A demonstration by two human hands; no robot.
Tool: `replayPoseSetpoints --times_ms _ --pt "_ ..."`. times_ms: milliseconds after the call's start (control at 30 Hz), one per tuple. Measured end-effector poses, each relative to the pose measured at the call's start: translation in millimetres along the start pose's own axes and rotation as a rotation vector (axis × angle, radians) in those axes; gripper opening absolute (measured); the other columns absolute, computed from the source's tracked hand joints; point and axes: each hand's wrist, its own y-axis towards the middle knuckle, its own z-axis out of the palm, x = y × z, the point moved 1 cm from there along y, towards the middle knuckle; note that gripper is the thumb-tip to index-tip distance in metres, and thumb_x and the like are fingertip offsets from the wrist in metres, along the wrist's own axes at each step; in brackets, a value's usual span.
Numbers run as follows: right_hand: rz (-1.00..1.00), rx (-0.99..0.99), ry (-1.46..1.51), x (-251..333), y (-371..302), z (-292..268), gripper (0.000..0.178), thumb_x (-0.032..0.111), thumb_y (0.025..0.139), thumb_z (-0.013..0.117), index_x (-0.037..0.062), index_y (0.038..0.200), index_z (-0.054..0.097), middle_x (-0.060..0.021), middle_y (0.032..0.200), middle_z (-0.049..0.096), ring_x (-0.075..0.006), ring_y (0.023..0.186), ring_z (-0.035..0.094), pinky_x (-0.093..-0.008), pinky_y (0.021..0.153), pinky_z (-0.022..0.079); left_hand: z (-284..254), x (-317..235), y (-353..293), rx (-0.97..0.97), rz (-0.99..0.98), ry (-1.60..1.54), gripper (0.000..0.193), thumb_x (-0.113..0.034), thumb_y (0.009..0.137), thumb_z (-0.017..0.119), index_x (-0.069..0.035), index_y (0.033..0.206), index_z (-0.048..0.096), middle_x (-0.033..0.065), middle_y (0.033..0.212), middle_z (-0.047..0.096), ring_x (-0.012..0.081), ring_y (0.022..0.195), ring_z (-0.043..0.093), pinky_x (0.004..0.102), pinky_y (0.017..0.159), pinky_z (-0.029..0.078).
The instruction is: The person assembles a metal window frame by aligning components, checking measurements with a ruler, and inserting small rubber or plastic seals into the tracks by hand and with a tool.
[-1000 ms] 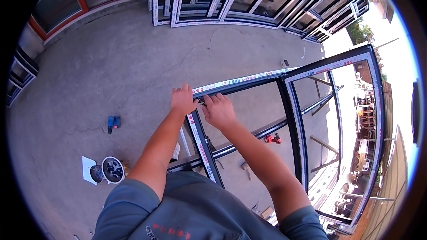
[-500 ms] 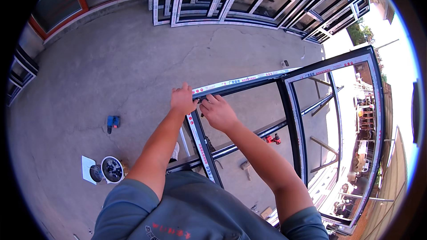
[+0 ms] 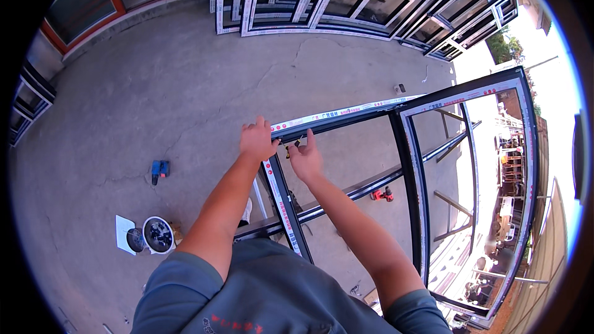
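Note:
A dark window frame (image 3: 351, 113) with white printed protective film stretches away to the right in front of me. My left hand (image 3: 255, 141) wraps over its near left corner, fingers on the outer side and thumb toward the inner edge. Just inside that corner is my right hand (image 3: 306, 159), its index finger stretched out against the frame's inner edge and the other fingers curled. By its thumb shows a small dark and yellow piece (image 3: 288, 149), too small to name and partly hidden by the hand.
Support bars (image 3: 377, 182) run beneath the frame. A blue cordless drill (image 3: 160, 170) and a white bucket (image 3: 145, 235) of dark small parts are on the concrete floor at left. A red power tool (image 3: 382, 195) is seen through the frame. More window frames (image 3: 322, 28) lean at the back.
My right hand has shifted slightly down, and its index finger now points out along the frame's inner edge. My left hand keeps its place on the corner. The view has shifted slightly.

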Motion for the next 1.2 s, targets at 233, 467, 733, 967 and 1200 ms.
replayPoseSetpoints --times_ms 233,467,733,967,1200 --pt "-1.24 0.161 -0.832 24 12 -44 0.048 0.025 0.081 0.082 0.0037 0.123 0.071 -0.0064 0.092 0.073 -0.031 0.114 0.066 -0.0437 0.105 0.048 -2 -1 4 0.056 -0.01 -0.001 0.051 -0.047 0.087 0.078 -0.008 0.118 0.066 0.0106 0.117 0.059 0.031 0.101 0.072 0.0463 0.097 0.05" --pt "-0.672 -0.006 -0.543 5 12 1 0.035 0.024 0.098 0.072 -0.0019 0.121 0.071 -0.0107 0.073 0.071 -0.0288 0.066 0.071 -0.043 0.073 0.058 -11 -2 1 0.049 -0.008 0.029 0.052 -0.047 0.086 0.078 -0.008 0.119 0.065 0.0111 0.118 0.059 0.0316 0.102 0.073 0.0466 0.096 0.051" --pt "0.097 0.137 0.31 -11 14 14 0.032 0.02 0.104 0.064 -0.002 0.128 0.069 -0.011 0.09 0.076 -0.0224 0.076 0.075 -0.0351 0.07 0.06 2 1 2 -0.009 0.0 0.002 0.054 -0.051 0.085 0.08 -0.008 0.115 0.065 0.0111 0.116 0.06 0.0322 0.098 0.073 0.0487 0.095 0.05" --pt "-1.254 0.042 -0.647 13 2 -35 0.026 0.014 0.09 0.065 0.0037 0.111 0.075 -0.0114 0.122 0.069 -0.0305 0.126 0.06 -0.0427 0.097 0.055 7 5 4 0.012 -0.006 0.004 0.054 -0.047 0.084 0.083 -0.009 0.118 0.064 0.0103 0.116 0.06 0.0312 0.1 0.072 0.0481 0.094 0.051" --pt "-0.998 0.144 -0.745 0 14 -18 0.021 0.026 0.091 0.069 0.0055 0.095 0.073 -0.0075 0.088 0.074 -0.0337 0.092 0.072 -0.0468 0.089 0.057 4 -2 5 0.028 -0.015 0.015 0.054 -0.046 0.086 0.08 -0.007 0.12 0.065 0.0103 0.124 0.059 0.0307 0.105 0.071 0.046 0.099 0.048"
